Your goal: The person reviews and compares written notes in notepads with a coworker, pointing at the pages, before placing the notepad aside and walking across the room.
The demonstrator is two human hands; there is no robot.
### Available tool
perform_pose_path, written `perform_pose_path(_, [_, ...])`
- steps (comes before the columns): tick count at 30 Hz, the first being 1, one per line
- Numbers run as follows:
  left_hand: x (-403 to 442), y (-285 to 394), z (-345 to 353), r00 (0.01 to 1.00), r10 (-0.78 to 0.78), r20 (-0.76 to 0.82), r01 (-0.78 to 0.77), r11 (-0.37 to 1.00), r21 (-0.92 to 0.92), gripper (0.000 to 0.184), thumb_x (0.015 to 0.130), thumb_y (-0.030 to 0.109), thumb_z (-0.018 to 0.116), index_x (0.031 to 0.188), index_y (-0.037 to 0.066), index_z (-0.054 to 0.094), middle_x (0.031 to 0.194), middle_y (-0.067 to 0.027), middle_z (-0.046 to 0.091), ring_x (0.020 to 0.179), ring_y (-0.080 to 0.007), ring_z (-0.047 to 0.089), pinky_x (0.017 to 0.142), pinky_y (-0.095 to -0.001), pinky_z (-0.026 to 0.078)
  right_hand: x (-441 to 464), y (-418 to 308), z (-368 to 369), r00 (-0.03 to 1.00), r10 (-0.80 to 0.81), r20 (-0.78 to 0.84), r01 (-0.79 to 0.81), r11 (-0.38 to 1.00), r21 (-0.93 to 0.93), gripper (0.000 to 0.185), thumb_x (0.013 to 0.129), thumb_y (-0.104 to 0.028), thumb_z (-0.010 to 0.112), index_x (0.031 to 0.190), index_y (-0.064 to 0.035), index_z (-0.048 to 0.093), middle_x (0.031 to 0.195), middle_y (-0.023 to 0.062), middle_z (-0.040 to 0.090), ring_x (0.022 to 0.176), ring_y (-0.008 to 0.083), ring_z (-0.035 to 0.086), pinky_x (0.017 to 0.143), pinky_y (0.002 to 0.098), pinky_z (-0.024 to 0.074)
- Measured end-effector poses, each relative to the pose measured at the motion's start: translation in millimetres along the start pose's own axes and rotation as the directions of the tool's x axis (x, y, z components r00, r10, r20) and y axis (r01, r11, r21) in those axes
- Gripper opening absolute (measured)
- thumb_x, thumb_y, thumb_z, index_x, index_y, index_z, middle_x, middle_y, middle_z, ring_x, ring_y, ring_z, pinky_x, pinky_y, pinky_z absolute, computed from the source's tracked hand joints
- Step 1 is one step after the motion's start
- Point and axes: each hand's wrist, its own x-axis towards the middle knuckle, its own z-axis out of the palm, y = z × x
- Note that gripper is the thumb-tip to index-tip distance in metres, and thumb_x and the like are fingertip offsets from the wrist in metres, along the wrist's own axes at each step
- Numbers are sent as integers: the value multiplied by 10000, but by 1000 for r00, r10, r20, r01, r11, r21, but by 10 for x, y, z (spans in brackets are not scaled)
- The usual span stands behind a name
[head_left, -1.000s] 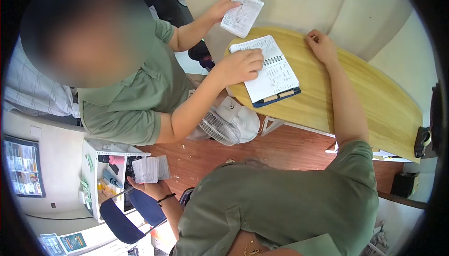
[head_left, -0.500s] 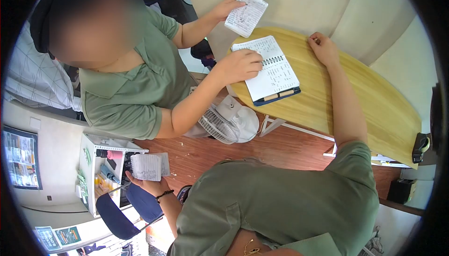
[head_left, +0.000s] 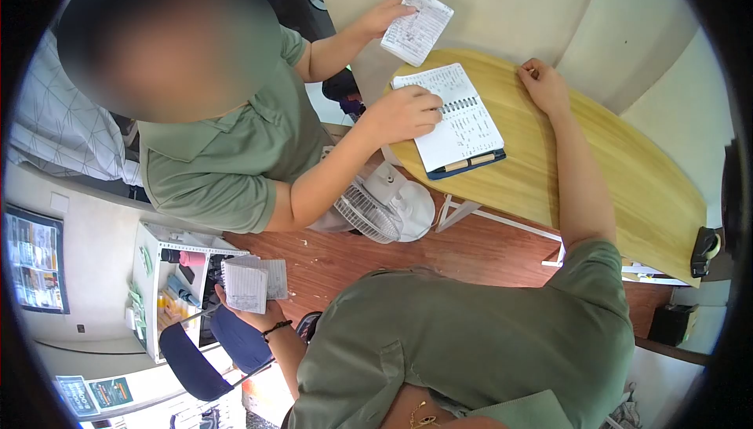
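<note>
My left hand [head_left: 249, 315] holds a small open spiral notebook [head_left: 247, 292] with ruled, handwritten pages, low on the left. The fingers behind it are mostly hidden. On the wooden table [head_left: 627, 170], my right hand [head_left: 543, 85] rests near the wall edge, loosely curled with nothing visible in it. To its left lies a larger open spiral notebook [head_left: 471, 127] with handwriting and a pen [head_left: 468, 163] along its lower edge. A co-worker's hand [head_left: 404, 115] lies on that notebook. The co-worker's other hand [head_left: 386, 19] holds up a small written notepad [head_left: 417, 27].
A white electric fan [head_left: 392, 205] stands on the floor by the table's left end. A tape dispenser [head_left: 706, 251] sits at the far right of the table. At left are a dark blue chair [head_left: 192, 362] and a white shelf [head_left: 149, 288] with supplies.
The notebook in my left hand has tilted slightly, its pages shifting a little. The co-worker's head has moved to the right. My right hand stays in place.
</note>
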Motion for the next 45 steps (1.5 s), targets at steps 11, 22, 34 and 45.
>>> perform_pose_path(11, [140, -35, -185, 998, -42, 38, 43, 999, -26, 601, 893, 529, 408, 1272, 68, 481, 1222, -148, 548, 1073, -377, 549, 836, -575, 483, 2, 36, 17, 999, -28, -22, 28, 1000, -5, 265, 834, -370, 574, 951, -148, 657, 855, 117, 679, 826, 310, 645, 745, 406, 500])
perform_pose_path(22, [112, 1, -153, 994, -91, 57, 95, 994, -53, 569, 912, 515, 393, 1249, 71, 507, 1236, -124, 549, 1111, -353, 530, 886, -568, 451, 29, 49, 27, 1000, 6, 10, -6, 999, -39, 264, 835, -383, 574, 952, -162, 659, 866, 112, 682, 843, 313, 645, 747, 413, 498])
perform_pose_path(34, [73, -57, -67, 998, 42, -47, -38, 995, 98, 548, 914, 498, 407, 1225, 64, 528, 1215, -109, 566, 1115, -312, 531, 926, -503, 435, 3, 14, 7, 1000, 11, 18, -10, 999, -41, 264, 836, -380, 574, 953, -159, 657, 863, 109, 678, 829, 301, 645, 736, 405, 496])
perform_pose_path(45, [105, -10, -36, 983, -136, 120, 143, 988, -53, 538, 922, 474, 402, 1231, 49, 522, 1215, -115, 570, 1111, -303, 543, 943, -482, 429, 18, 49, 27, 1000, -3, 5, 3, 1000, -25, 255, 830, -374, 587, 946, -157, 656, 830, 109, 677, 808, 306, 646, 725, 404, 499])
